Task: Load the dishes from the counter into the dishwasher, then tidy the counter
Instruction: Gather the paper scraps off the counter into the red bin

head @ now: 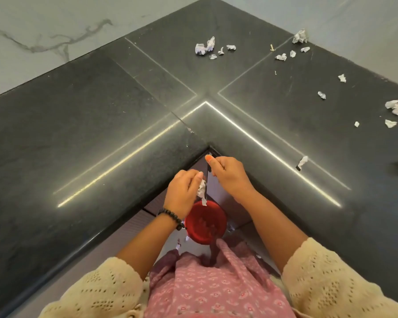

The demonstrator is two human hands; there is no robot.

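Head view. We stand at the inner corner of the dark L-shaped counter [101,115], which we take as our landmark. Both hands hang just off that corner, over a red bin [206,222] on the floor below.

Left hand [184,191]: the grip is a fingertip pinch on a crumpled paper scrap [202,191], which dangles directly above the bin's mouth. Right hand [228,174]: fingers curled, thumb raised; we cannot tell whether anything is held inside it.

Handling, our judgement: the scrap looks near weightless, soft and crushable, not fragile or slippery. A light pinch anywhere on it should do. It may drift when released, so dropping it low over the bin seems wise.

Container: the bin is open-topped; pale bits show inside, blurred, probably more paper. A few white bits lie on the floor beside it.

Remaining litter: a cluster of paper scraps [205,47] lies well beyond the corner toward the wall, another cluster [292,47] farther right, and one scrap [302,161] sits near the counter's front edge, right of the corner. No dishes are visible on the counter, so we judge the tidying stage is under way.
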